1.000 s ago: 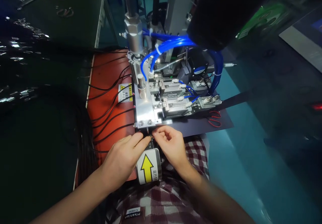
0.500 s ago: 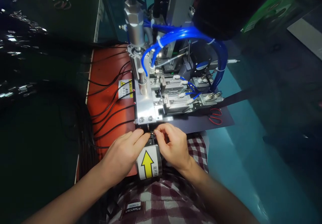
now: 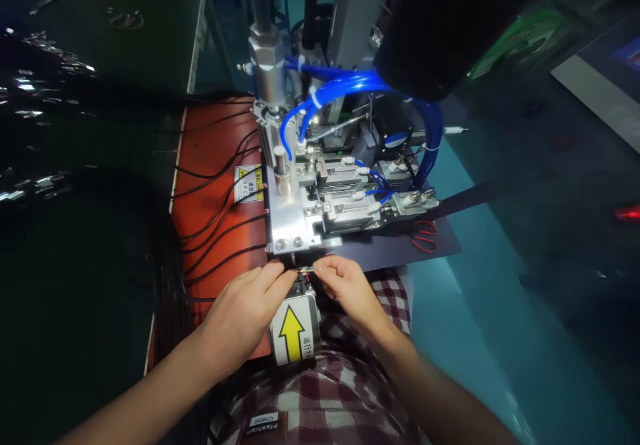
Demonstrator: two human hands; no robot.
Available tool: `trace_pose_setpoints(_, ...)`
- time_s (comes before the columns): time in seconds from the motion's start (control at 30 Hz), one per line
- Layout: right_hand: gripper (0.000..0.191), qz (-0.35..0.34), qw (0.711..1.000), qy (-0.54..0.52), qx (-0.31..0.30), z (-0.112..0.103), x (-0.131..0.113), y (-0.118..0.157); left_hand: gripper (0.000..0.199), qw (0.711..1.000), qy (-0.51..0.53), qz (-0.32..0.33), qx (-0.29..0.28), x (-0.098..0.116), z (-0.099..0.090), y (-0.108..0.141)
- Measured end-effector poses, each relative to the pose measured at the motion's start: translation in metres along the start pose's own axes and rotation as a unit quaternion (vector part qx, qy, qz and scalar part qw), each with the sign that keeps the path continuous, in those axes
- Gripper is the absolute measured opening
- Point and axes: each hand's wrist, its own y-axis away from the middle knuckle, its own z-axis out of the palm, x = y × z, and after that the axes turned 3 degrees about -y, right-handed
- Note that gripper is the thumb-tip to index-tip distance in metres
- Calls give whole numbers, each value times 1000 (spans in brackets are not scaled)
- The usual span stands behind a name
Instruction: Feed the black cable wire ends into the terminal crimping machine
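My left hand [image 3: 245, 305] is closed, its thumb and fingertips together at the front edge of the metal machine [image 3: 287, 221]. What it grips is hidden behind the fingers. Opposite it, my right hand [image 3: 353, 291] pinches the end of some thin coloured wires [image 3: 307, 269], which stretch across the small gap between the hands. Just below the fingertips is a small black fixture [image 3: 300, 285]. Nearer to me sits a block with a yellow arrow label [image 3: 293, 333].
Several black cables [image 3: 225, 258] run across the red-brown mat [image 3: 220, 131] on the left. Blue air tubes [image 3: 350, 83] arch over the pneumatic cylinders [image 3: 350, 211]. Red-handled scissors [image 3: 425, 236] lie on the dark plate [image 3: 390, 251] at right. A dark rounded shape [image 3: 425, 31] hangs above.
My right hand has drawn slightly away from the left, and thin coloured wires now show between them. The left hand stays about where it was. The whole view has shifted slightly.
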Motion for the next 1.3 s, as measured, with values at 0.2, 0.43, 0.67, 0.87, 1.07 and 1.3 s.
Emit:
trace_pose_setpoints(0.2,24,-45,998,48,13,8,4,21,25,1000,-2,-1,2,0,0,1)
trace_pose_setpoints(0.43,15,-222,919,307,111,10,-8,23,25,1000,4,-2,4,0,1,1)
trace_pose_setpoints(0.67,22,-39,999,31,-9,-5,5,2,26,999,-35,-21,-24,4,-5,1)
trace_pose_setpoints(0.87,27,-80,996,41,-5,-2,7,3,40,990,-83,-64,-96,20,-11,2)
trace_pose_setpoints(1.07,25,-84,996,29,-3,9,9,-2,33,993,-37,-85,-73,19,-3,0)
trace_pose_setpoints(1.3,28,-88,995,47,-12,8,10,-2,34,997,-8,-70,-40,14,-1,3)
